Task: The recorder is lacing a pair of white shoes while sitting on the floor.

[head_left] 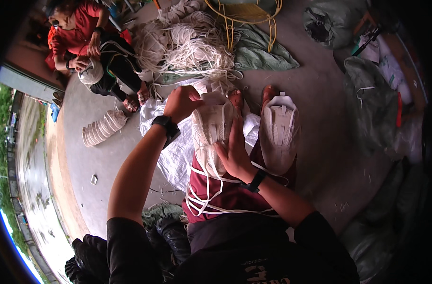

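A white shoe (210, 124), perhaps only its upper, lies sole-down along my left thigh with its toe toward me. My right hand (236, 154) grips it by the side and toe, thumb on top. Beside its heel end, my left hand (183, 102) is closed with curled fingers; what they pinch, if anything, is hidden. A second white shoe (281, 135) rests on my right thigh, its tongue and eyelet strips facing up. Loose white laces (204, 206) trail from the held shoe across my lap.
A big heap of white laces (192, 47) lies ahead, near a yellow-framed chair (251, 16). A person in red (81, 28) sits at the far left, handling a pale shoe. A stack of pale pieces (104, 128) lies on the floor. Sacks (367, 104) stand right.
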`<state>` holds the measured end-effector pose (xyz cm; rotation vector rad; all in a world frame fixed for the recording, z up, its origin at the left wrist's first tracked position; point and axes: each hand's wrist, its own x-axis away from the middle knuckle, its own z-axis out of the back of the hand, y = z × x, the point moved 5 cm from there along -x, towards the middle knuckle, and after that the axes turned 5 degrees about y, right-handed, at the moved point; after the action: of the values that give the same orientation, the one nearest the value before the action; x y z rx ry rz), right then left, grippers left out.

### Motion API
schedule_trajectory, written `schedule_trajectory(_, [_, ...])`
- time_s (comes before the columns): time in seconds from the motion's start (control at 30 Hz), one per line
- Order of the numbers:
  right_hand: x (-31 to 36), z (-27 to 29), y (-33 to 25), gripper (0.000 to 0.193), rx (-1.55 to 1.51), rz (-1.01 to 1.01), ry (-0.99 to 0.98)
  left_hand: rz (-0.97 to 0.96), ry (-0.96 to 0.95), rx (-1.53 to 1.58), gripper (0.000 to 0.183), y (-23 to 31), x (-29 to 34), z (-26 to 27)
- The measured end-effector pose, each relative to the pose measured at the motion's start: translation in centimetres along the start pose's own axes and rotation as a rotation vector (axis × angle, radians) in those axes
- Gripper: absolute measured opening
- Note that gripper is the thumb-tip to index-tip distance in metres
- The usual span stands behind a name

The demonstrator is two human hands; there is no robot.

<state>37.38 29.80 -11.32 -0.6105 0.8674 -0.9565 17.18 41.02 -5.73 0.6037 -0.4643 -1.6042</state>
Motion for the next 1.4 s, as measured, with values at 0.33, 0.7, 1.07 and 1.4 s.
schedule_trajectory(0.33, [0.1,0.2,0.5,0.091,-0.016,-0.041,0.002,0.027,0.113,-0.194,0.017,-0.4,0.1,-0.7])
schedule_trajectory(0.7, [-0.2,1.1,0.6,0.093,-0.021,-0.033,-0.019,0.565,0.109,0.732,0.016,-7.0,4.6,-0.9])
schedule_trajectory(1.07, [-0.2,-0.7,0.4,0.09,-0.04,-0.064,-0.012,0.562,-0.024,1.318,0.011,-6.3,8.8,-2.1])
schedule_trajectory(1.4, [0.2,-2.8,-0.4,0.085,-0.049,-0.063,-0.03,0.498,-0.068,1.438,0.01,-8.0,11.3,-1.0])
